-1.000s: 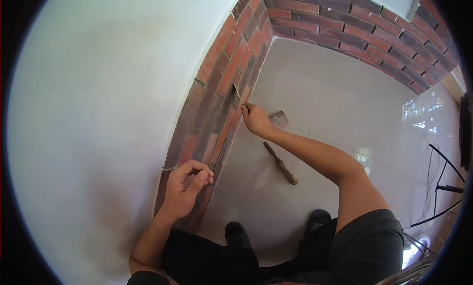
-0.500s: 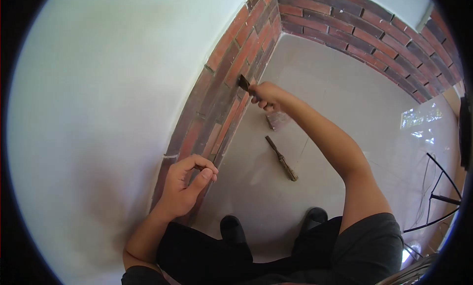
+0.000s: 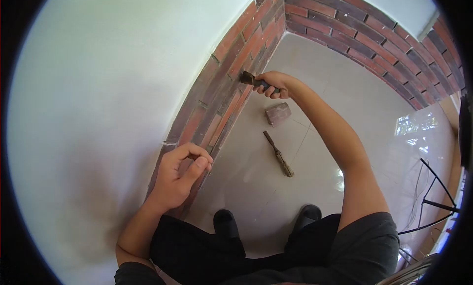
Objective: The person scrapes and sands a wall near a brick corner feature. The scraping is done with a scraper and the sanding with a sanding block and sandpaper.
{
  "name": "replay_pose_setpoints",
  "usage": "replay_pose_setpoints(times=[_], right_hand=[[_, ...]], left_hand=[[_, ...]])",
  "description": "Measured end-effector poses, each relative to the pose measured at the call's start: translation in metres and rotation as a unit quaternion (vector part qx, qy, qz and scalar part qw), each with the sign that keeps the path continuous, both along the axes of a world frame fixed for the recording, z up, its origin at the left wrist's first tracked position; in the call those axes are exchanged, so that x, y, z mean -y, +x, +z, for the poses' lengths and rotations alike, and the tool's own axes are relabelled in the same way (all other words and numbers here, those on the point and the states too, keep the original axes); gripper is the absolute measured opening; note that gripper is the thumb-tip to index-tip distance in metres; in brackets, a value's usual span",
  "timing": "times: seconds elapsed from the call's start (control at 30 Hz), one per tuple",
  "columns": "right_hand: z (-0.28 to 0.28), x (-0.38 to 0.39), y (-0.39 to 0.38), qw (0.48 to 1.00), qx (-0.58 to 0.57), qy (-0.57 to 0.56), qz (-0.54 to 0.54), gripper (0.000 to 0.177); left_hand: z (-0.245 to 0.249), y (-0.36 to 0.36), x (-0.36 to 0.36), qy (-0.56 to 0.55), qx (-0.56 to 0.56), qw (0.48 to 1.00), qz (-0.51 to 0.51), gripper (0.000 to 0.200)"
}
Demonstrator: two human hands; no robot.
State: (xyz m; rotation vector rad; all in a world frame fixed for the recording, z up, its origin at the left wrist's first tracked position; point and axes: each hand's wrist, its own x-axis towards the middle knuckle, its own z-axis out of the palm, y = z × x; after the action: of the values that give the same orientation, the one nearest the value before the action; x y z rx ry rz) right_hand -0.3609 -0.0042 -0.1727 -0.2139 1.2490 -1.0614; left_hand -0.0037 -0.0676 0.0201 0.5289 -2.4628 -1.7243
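Note:
My right hand (image 3: 273, 85) is wrapped round the dark handle of a brush-like tool (image 3: 248, 78), whose brown flat end is at the brick strip (image 3: 236, 63) low on the left wall. Near the lower end of that strip is my left hand (image 3: 185, 174), its fingers curled and its thumb close to the fingertips; whatever it may hold is hidden. On the floor below my right hand lies a reddish block (image 3: 278, 113). A long narrow tool with a thicker handle (image 3: 279, 154) rests on the tiles between the block and my feet.
Another brick strip (image 3: 354, 33) runs along the far wall and meets the left one in a corner. Glossy tiles (image 3: 315, 152) cover the floor. A black metal frame (image 3: 438, 204) stands at the right, with thin wires beside it. My feet wear dark slippers (image 3: 226, 223).
The brush-like tool has turned to lie more level, and more of its handle shows. The block is less covered by my right hand. My left hand stays curled, and the view has shifted slightly.

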Motion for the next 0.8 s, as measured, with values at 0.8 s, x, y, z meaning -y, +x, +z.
replay_pose_setpoints(times=[0.8], right_hand=[[0.018,-0.004,0.025,0.999,-0.047,-0.012,-0.023,0.028]], left_hand=[[-0.001,-0.013,-0.010,-0.050,0.005,0.995,-0.080,0.017]])
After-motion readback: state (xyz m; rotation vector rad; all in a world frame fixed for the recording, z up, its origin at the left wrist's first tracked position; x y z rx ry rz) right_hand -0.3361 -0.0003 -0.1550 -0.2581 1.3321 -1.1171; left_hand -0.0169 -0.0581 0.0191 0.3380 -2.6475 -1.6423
